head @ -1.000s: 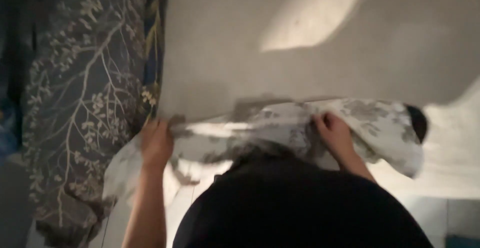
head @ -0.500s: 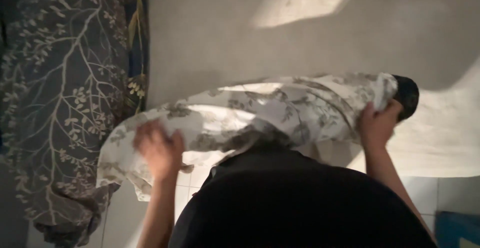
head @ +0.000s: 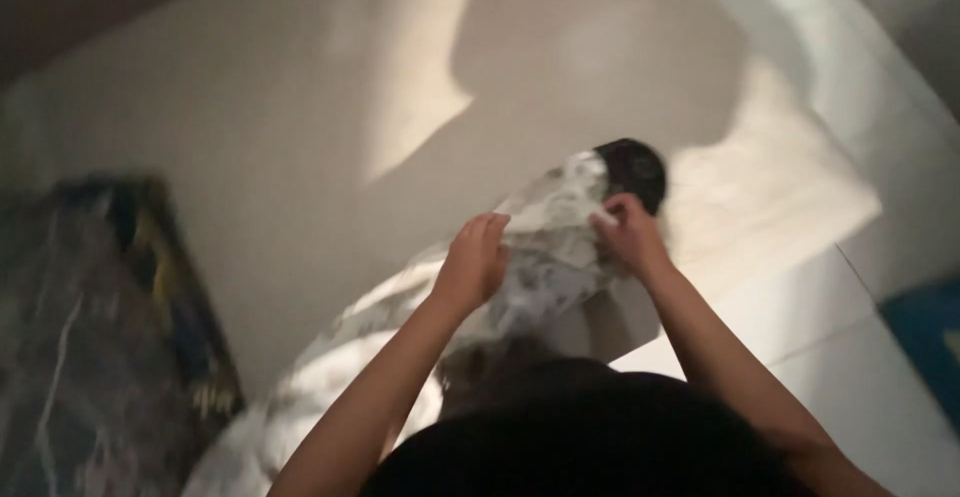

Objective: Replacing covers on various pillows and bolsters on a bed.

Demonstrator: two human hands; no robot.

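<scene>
Over the pale mattress (head: 300,127), both hands, left hand (head: 472,262) and right hand (head: 628,237), have drawn together, bunching the patterned cloth (head: 545,247) they grip, no longer spread wide.

White cloth (head: 545,247) with grey leafy print and a black end; dark blanket (head: 90,357) with pale branches; plain cream sheet (head: 300,107)

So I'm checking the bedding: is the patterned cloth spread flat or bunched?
Bunched: the patterned cloth is gathered between the left hand and right hand, trailing down crumpled.
</scene>
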